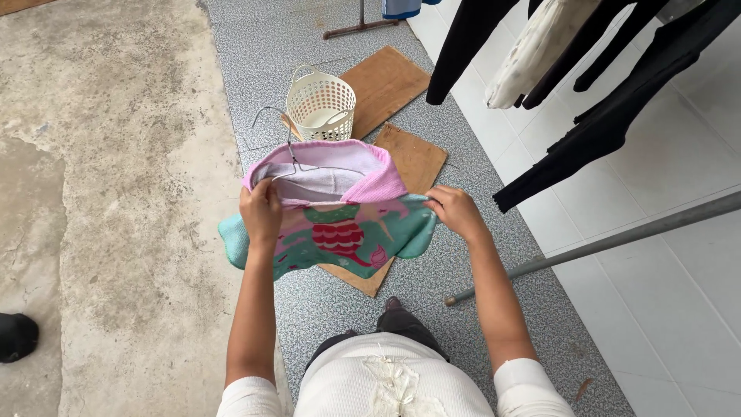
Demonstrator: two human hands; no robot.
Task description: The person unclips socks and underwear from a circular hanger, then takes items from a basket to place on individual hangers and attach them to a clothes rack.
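Wearer: a person in a white ribbed top is standing on the speckled grey floor, arms reaching forward and down.
Left hand: the left hand is gripping the left shoulder of a small hooded towel garment, turquoise with a pink hood and a mermaid print, fingers closed on the cloth together with the lower part of a thin grey wire hanger.
Right hand: the right hand is pinching the garment's right shoulder edge, fingers curled over the fabric and stretching it sideways.
Garment position: it is hanging in the air between both hands, above a brown wooden board lying on the floor.
Garment look: it is looking soft and thick like terry cloth, with a white lining inside the open hood; whether it is damp cannot be told.
Progress: the hanger is sitting inside the hood opening with its hook sticking up and out, so fitting seems underway; the shoulders are not yet settled, and the garment is not hanging on any rail.
Farther on: a cream perforated plastic basket is standing on a second board.
Right side: dark and pale clothes are hanging over white tiles, with a grey metal pole crossing below them.
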